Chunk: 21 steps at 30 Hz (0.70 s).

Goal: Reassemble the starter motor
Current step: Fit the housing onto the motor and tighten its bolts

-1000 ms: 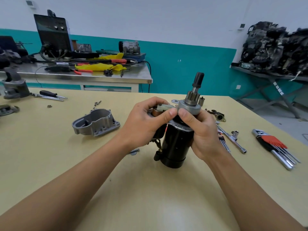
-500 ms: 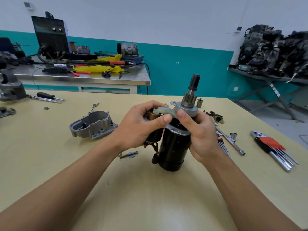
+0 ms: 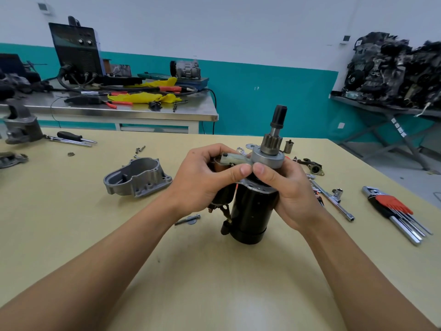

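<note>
While pinching cream plastic lever [image 3: 235, 158] in left hand [image 3: 202, 180] and clasping black cylindrical starter motor [image 3: 250, 211] in right hand [image 3: 293, 194], risks unseating lever through uneven thumb pressure.

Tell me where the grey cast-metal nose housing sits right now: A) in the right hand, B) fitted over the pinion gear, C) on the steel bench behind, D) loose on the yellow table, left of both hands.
D: the grey cast-metal nose housing lies loose on the yellow table, apart from the left hand and right hand, which hold the black cylindrical starter motor with its steel pinion gear uncovered.
</note>
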Available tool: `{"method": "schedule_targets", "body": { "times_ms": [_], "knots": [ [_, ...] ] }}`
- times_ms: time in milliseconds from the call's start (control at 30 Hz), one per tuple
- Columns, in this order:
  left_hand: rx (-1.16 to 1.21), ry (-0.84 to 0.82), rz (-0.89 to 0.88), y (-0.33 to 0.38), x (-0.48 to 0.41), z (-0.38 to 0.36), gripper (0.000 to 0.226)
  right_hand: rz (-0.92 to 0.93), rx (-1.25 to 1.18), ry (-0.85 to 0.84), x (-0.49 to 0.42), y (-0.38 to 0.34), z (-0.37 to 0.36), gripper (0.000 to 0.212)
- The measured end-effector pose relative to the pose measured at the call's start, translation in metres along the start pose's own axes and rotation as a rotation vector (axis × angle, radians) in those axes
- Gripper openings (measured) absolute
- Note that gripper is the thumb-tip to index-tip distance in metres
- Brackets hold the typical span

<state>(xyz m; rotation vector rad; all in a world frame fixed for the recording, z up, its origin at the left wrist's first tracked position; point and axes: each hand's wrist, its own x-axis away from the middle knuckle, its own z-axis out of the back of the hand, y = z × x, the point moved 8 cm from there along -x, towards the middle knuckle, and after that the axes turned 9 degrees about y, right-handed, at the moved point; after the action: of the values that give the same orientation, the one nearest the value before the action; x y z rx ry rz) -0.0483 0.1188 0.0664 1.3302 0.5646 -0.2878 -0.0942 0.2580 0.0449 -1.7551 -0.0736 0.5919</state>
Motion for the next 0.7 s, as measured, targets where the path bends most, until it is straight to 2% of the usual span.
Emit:
{"method": "schedule_targets", "body": {
  "times_ms": [33,133,267,433,533,700],
  "knots": [
    [0.006,-0.008,0.006,0.0,0.0,0.0,0.032,-0.012,0.011,-0.01,0.0,0.0,0.0,0.048],
    [0.013,-0.021,0.011,-0.001,0.0,0.0,0.032,-0.012,0.038,-0.021,0.0,0.0,-0.001,0.062],
    [-0.006,-0.02,0.002,0.0,-0.001,-0.002,0.035,0.014,0.01,0.048,0.001,-0.004,0.0,0.068],
    [-0.046,-0.04,0.002,0.001,-0.004,-0.002,0.028,0.051,0.014,0.132,0.001,-0.009,0.004,0.062],
    [-0.036,-0.026,0.005,0.0,-0.003,-0.002,0.033,0.053,0.011,0.152,0.002,-0.011,0.004,0.054],
    [0.022,-0.035,-0.012,0.004,0.0,-0.003,0.029,0.161,-0.016,0.062,0.003,-0.023,-0.003,0.05]
  ]
}}
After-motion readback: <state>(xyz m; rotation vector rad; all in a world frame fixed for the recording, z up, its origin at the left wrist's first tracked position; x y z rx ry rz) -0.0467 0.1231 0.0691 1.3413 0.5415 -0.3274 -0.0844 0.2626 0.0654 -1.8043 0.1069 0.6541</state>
